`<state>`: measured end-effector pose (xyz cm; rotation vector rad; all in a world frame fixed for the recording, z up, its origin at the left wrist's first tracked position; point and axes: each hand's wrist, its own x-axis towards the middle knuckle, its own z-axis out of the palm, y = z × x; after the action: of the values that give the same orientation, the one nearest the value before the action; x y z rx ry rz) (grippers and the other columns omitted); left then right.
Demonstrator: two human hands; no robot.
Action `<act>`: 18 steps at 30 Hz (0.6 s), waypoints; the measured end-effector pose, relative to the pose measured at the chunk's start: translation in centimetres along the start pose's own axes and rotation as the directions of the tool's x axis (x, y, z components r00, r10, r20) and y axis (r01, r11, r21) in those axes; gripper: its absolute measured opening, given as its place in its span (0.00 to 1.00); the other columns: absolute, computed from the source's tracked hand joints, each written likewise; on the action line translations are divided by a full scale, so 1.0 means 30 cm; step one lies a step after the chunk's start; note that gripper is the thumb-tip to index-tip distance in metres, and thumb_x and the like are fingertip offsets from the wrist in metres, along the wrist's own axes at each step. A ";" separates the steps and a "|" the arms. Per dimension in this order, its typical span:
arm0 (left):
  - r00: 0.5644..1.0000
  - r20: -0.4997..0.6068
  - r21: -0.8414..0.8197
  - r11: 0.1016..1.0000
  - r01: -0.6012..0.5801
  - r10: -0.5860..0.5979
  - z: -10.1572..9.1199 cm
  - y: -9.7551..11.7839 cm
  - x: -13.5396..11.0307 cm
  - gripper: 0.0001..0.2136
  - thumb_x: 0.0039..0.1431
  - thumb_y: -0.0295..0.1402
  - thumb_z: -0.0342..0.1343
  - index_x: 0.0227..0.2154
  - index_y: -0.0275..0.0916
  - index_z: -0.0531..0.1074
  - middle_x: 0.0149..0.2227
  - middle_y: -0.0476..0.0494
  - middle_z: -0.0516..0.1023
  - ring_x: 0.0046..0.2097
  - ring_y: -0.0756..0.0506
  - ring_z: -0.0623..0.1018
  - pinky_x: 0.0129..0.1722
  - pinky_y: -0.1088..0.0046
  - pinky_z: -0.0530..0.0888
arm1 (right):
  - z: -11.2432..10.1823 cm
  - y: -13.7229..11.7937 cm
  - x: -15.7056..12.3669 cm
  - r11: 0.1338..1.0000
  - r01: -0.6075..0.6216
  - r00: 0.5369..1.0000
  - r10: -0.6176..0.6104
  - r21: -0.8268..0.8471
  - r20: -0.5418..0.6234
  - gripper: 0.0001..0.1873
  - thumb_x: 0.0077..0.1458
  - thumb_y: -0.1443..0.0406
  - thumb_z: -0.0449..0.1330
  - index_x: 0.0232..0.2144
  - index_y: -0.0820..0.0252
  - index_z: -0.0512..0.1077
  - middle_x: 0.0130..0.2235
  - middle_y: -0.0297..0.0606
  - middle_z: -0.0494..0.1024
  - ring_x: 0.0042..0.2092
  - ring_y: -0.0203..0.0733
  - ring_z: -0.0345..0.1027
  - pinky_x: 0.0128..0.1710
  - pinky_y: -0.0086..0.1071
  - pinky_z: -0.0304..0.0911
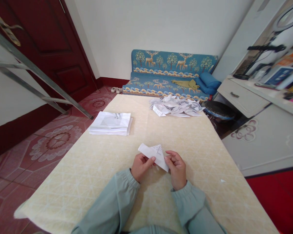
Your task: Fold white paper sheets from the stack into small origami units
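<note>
A folded sheet of printed paper, with a triangular peak and a strip sticking out to the left, is between my hands above the table. My left hand grips its lower left part, the thumb on top and the fingers underneath. At the paper's right corner, my right hand pinches the edge between thumb and forefinger, its other fingers curled. A stack of paper sheets lies farther off to the left. Toward the far right edge is a loose pile of folded papers.
The table has a cream patterned cloth. A small white scrap lies on its right side. Beyond it stands a blue sofa. A metal ladder leans at the left; a white cabinet and a round stool are at the right.
</note>
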<state>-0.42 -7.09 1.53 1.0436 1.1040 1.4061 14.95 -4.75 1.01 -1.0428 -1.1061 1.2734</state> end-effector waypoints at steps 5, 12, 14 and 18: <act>0.994 0.069 -0.124 0.989 -0.076 0.085 -0.010 0.003 0.006 0.14 0.47 0.38 0.63 0.32 0.32 0.75 0.27 0.43 0.77 0.25 0.50 0.72 0.24 0.76 0.69 | -0.005 0.005 0.003 0.995 0.019 1.000 -0.017 -0.101 0.021 0.10 0.47 0.61 0.63 0.33 0.60 0.75 0.27 0.34 0.76 0.27 0.35 0.65 0.26 0.26 0.58; 0.988 0.108 -0.149 0.985 -0.090 0.106 -0.008 0.013 0.005 0.17 0.48 0.36 0.63 0.40 0.32 0.74 0.32 0.41 0.77 0.28 0.51 0.72 0.26 0.78 0.69 | -0.005 0.000 0.003 0.988 0.034 0.999 -0.029 -0.149 0.036 0.09 0.48 0.61 0.62 0.32 0.60 0.75 0.25 0.33 0.75 0.26 0.34 0.62 0.24 0.26 0.56; 0.991 0.096 -0.150 0.986 -0.078 0.093 -0.008 0.010 0.007 0.18 0.49 0.35 0.63 0.43 0.33 0.73 0.36 0.39 0.77 0.30 0.50 0.73 0.26 0.78 0.70 | -0.002 -0.001 0.001 0.988 0.032 0.999 -0.027 -0.149 0.037 0.09 0.49 0.61 0.62 0.32 0.60 0.75 0.26 0.34 0.75 0.26 0.34 0.63 0.24 0.26 0.57; 0.994 0.084 -0.126 0.990 -0.063 0.074 -0.012 0.000 0.009 0.21 0.50 0.35 0.61 0.47 0.34 0.69 0.41 0.37 0.75 0.35 0.47 0.75 0.26 0.78 0.72 | 0.003 0.002 -0.001 0.985 0.047 0.998 -0.040 -0.164 0.044 0.09 0.49 0.61 0.62 0.32 0.60 0.75 0.26 0.34 0.76 0.27 0.35 0.64 0.25 0.26 0.59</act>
<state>-0.80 -6.85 1.48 1.0527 0.9127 1.4496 14.85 -4.79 0.95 -1.1131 -1.2762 1.1886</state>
